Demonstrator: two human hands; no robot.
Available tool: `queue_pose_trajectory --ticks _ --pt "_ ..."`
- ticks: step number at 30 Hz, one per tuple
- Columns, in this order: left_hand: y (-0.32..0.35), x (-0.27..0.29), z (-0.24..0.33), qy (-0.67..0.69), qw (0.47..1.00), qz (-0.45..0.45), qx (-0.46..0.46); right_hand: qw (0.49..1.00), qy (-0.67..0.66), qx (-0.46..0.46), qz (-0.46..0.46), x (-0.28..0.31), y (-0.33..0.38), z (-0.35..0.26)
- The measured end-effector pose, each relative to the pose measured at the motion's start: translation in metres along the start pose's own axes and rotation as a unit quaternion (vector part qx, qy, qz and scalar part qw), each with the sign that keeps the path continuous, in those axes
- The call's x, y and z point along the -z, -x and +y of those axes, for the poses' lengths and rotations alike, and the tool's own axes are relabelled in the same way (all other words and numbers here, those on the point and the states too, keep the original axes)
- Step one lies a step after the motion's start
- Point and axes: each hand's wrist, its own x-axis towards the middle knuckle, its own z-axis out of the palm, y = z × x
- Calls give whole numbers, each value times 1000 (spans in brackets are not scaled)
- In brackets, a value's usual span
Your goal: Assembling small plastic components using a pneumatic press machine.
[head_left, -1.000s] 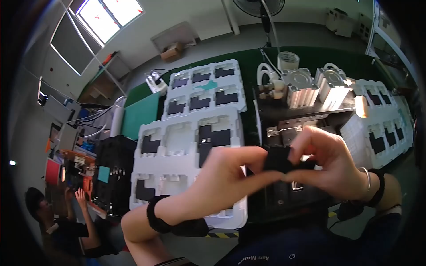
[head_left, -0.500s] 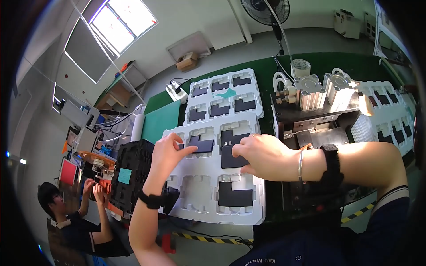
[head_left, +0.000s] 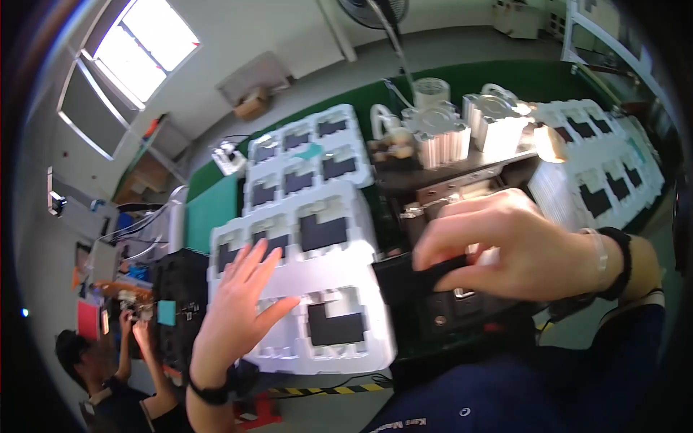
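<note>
Pale walls [head_left: 285, 32] rose beyond a long table [head_left: 498, 71] topped in dull green. Nearer lay a glossy, moulded white tray [head_left: 339, 268], and beside it stood a machine [head_left: 442, 137] — ribbed, shiny metal blocks on a dark plate. The left hand [head_left: 234, 309] hung splayed over the tray, gripping nothing, contact unclear. The right hand [head_left: 502, 242] pinched a flat black piece [head_left: 397, 283] by the tray's right edge — while black L-shapes [head_left: 338, 329] filled several tray pockets.
</note>
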Motion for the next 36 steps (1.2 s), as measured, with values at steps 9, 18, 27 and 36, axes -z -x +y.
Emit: queue_pose_trajectory --ticks 9,18,27,36 --pt "-23 15 141 -7 951 -79 -300 981 36 -148 116 5 94 76" --pt "-72 -42 158 13 914 -109 -392 955 247 46 159 -19 74 94" --pt "-78 -33 154 3 904 -167 -394 920 358 26 160 -26 73 90" --pt "-74 -49 150 -24 912 -65 -405 918 382 25 102 -20 79 83"
